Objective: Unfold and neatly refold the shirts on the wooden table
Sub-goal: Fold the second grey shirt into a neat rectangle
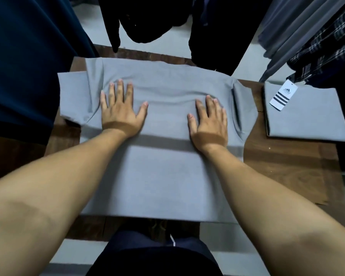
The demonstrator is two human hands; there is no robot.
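A grey shirt (157, 176) lies spread on the wooden table (287, 162), its far part doubled over so a folded edge runs across the middle. One sleeve sticks out at the left, the other is tucked at the right. My left hand (122, 108) rests flat on the folded layer, fingers spread. My right hand (209, 122) presses flat on the same layer further right. Neither hand grips cloth. A second grey shirt (305, 120), folded into a neat rectangle, lies at the table's right with a white striped tag (283, 95) on it.
Dark garments hang close around the table: a navy one (28, 62) at the left, black ones (217, 30) at the back, grey and checked ones (317, 36) at the right. The table's near edge is at my legs.
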